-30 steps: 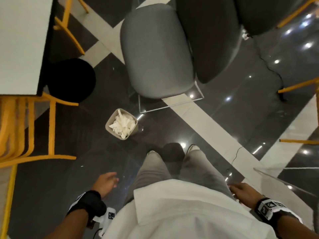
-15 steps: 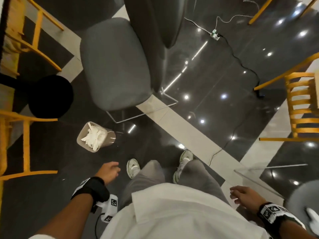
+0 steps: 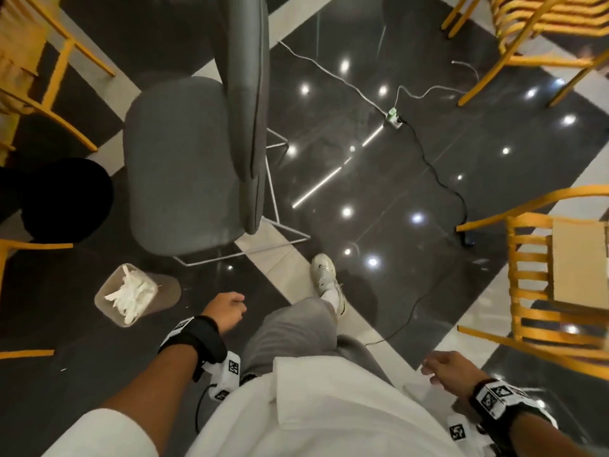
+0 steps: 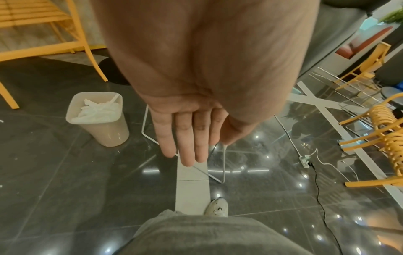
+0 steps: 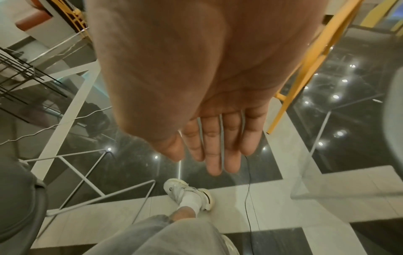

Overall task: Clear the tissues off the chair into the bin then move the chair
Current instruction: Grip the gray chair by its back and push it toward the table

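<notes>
The grey padded chair (image 3: 179,166) on a white wire frame stands ahead of me to the left, its seat bare. A small translucent bin (image 3: 127,293) (image 4: 98,119) holding white tissues (image 3: 131,291) (image 4: 98,110) stands on the floor in front of the chair. My left hand (image 3: 227,308) (image 4: 187,138) hangs empty just right of the bin, fingers straight in the left wrist view. My right hand (image 3: 443,367) (image 5: 216,148) hangs empty at my right side, fingers straight and together. Neither hand touches the chair.
Yellow wooden chairs (image 3: 553,282) stand right, top right and left. A black cable (image 3: 438,179) and a white cable run across the glossy dark floor to a plug block (image 3: 393,117). A black round base (image 3: 66,199) sits left of the grey chair. My right foot (image 3: 324,275) is forward.
I have stepped forward and to the right, toward the chair's right side; chair and bin have slid left and nearer in view. Both hands stay empty at my sides.
</notes>
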A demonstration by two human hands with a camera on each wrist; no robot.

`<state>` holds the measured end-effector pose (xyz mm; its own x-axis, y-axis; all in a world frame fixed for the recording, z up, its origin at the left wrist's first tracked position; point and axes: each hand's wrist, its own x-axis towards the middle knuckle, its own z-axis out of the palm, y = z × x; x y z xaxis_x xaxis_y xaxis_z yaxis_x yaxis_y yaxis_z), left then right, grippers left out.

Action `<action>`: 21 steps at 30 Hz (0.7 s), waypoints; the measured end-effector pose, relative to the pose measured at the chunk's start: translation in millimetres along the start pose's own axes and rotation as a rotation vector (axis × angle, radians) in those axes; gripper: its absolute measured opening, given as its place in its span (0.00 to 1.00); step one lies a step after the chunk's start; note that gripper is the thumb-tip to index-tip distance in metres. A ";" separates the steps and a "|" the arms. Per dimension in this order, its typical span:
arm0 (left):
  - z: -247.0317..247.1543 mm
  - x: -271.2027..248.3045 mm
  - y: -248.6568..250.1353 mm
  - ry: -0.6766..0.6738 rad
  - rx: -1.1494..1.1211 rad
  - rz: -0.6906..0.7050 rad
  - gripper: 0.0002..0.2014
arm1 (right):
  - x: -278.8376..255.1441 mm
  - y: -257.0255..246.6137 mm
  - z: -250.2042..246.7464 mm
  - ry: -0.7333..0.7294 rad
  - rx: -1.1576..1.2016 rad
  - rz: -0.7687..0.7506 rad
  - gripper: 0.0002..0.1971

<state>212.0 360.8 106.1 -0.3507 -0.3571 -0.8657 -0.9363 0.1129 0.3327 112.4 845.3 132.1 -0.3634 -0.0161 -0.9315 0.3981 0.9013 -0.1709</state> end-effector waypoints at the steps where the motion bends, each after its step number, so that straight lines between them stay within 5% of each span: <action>1: 6.6 19.8 6.8 0.008 -0.035 0.009 0.09 | 9.5 -7.4 -24.9 -0.008 -0.051 -0.024 0.14; 4: 18.7 45.3 44.7 0.005 -0.107 -0.020 0.18 | 29.5 -45.2 -96.3 0.002 -0.192 -0.072 0.17; 9: 11.1 28.0 128.9 0.123 -0.271 -0.016 0.10 | 51.3 -138.3 -198.5 0.070 -0.343 -0.148 0.13; 15: -6.3 47.5 124.4 0.423 -0.447 -0.048 0.11 | 125.5 -243.6 -264.0 -0.028 -0.565 -0.341 0.13; 17: -21.3 3.1 156.4 0.557 -0.503 -0.019 0.08 | 160.1 -278.5 -273.8 -0.087 -0.686 -0.409 0.10; 21: -59.9 -92.2 248.1 0.833 -0.605 0.092 0.11 | 130.6 -385.1 -284.7 -0.134 -0.925 -0.646 0.05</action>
<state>13.3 366.2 290.9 -0.0791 -0.9255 -0.3705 -0.6581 -0.2307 0.7167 -328.1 619.4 167.7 -0.1602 -0.5904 -0.7911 -0.6260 0.6804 -0.3810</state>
